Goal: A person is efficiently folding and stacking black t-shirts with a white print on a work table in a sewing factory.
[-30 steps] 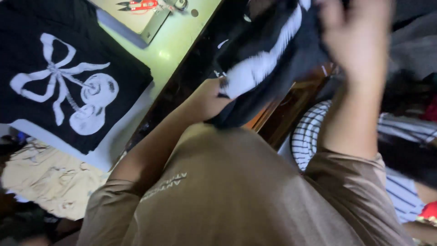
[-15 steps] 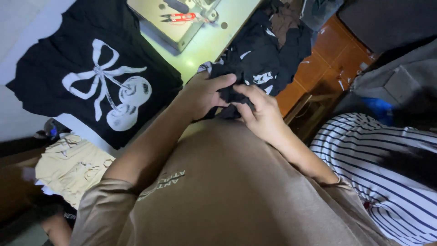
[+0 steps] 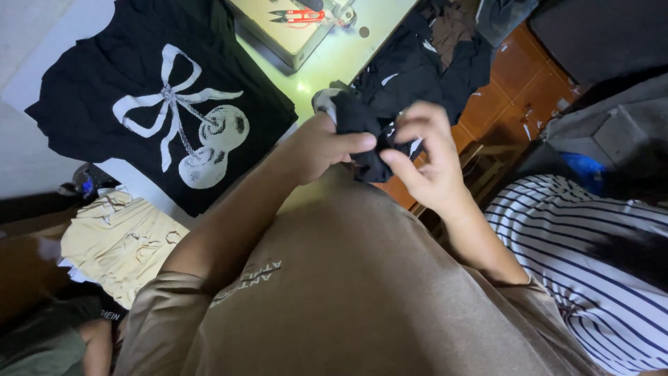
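Between both hands' grip, black cloth (image 3: 365, 139)

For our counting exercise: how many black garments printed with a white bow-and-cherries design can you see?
1. The black printed garment lies flat on the table's left side. The bunched black fabric held by both hands shows white patches, so another print may be hidden there.

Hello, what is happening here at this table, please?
A person in a brown shirt holds a bunched piece of black fabric with both hands: the left hand grips it from one side, the right hand pinches it from the other. On the table lie a black garment with a white bow print and red snips. A person in a striped shirt sits alongside.
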